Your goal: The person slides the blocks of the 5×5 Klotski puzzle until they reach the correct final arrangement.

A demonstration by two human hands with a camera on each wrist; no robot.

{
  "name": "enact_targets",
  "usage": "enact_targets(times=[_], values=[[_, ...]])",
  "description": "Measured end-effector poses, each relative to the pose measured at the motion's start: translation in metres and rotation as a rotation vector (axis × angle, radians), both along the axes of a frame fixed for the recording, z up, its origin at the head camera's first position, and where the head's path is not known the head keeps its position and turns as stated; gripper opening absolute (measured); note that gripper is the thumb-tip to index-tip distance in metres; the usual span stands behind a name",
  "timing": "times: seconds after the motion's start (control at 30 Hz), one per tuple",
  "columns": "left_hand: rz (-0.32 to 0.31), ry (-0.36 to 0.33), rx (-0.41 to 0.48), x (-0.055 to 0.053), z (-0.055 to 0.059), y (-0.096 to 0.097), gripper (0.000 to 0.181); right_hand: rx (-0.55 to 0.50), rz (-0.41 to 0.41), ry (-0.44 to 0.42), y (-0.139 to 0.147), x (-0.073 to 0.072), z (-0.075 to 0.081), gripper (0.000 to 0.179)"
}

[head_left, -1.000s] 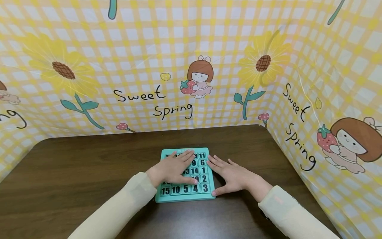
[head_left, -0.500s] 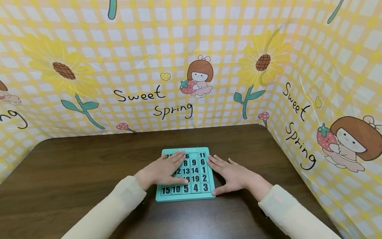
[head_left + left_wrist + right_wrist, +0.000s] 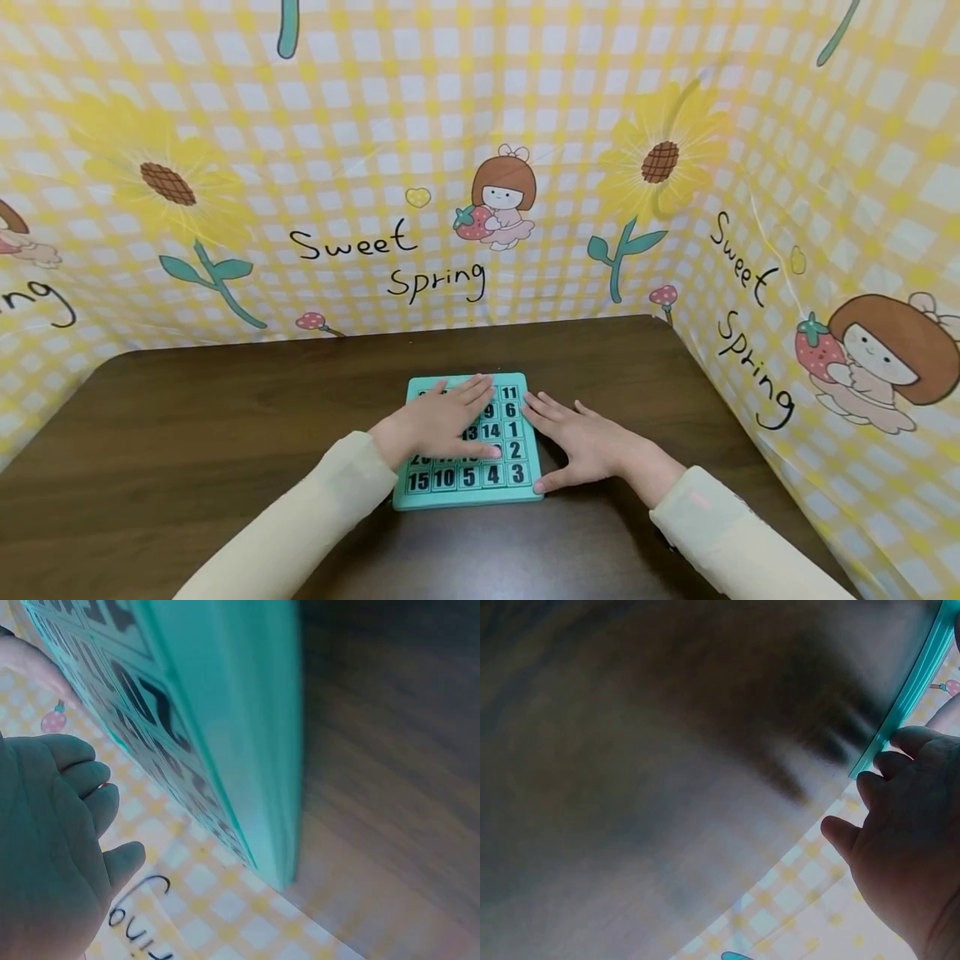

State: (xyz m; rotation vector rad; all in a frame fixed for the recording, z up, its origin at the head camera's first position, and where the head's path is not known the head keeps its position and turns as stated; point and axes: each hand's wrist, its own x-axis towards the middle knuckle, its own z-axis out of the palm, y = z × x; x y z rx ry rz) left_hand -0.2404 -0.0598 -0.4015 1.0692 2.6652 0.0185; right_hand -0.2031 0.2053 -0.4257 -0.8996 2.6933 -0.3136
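Observation:
A turquoise sliding number puzzle (image 3: 468, 500) lies flat on the brown table, with black numbers on its square tiles. My left hand (image 3: 435, 423) is spread over its upper left and middle tiles, palm down. Its fingertips are at the top row, and several numbers are hidden beneath it. In the left wrist view, the left hand (image 3: 56, 832) shows its palm side beside the puzzle's thick edge (image 3: 247, 750). My right hand (image 3: 588, 442) holds straight fingertips along the puzzle's right side, with the thumb at the lower right corner. The right wrist view shows the right hand (image 3: 907, 817) at that edge (image 3: 900, 712).
The dark wooden table (image 3: 225, 433) stretches out around the puzzle. Behind it and on the right hangs a yellow checked cloth (image 3: 555, 275) with sunflowers, cartoon figures and lettering, meeting the table's edges.
The left hand first slid left over the puzzle, showing a gap in the top row, then came back right and now covers that spot. The right hand stays at the right side.

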Motion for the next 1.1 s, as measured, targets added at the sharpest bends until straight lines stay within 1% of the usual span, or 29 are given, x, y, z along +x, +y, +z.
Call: enact_targets(times=[0.17, 0.3, 0.47, 0.57, 0.8, 1.1], values=[[-0.017, 0.008, -0.027, -0.005, 0.000, 0.012, 0.100, 0.002, -0.001, 0.003, 0.000, -0.001, -0.001, 0.110], [-0.008, 0.016, -0.048, -0.009, 0.001, 0.017, 0.100, 0.013, -0.009, 0.012, 0.000, -0.003, -0.001, 0.110], [0.006, -0.010, -0.057, -0.011, 0.001, 0.019, 0.098, 0.003, -0.007, 0.009, -0.001, -0.002, 0.000, 0.110], [0.006, -0.025, -0.053, -0.011, -0.001, 0.019, 0.096, -0.006, 0.001, 0.000, -0.001, 0.000, -0.001, 0.110], [0.025, -0.024, -0.056, -0.011, -0.004, 0.012, 0.094, 0.003, 0.000, 0.005, -0.001, -0.001, -0.001, 0.110], [0.050, -0.021, -0.055, -0.009, -0.007, -0.007, 0.095, -0.010, -0.005, 0.001, -0.001, 0.000, 0.000, 0.110]])
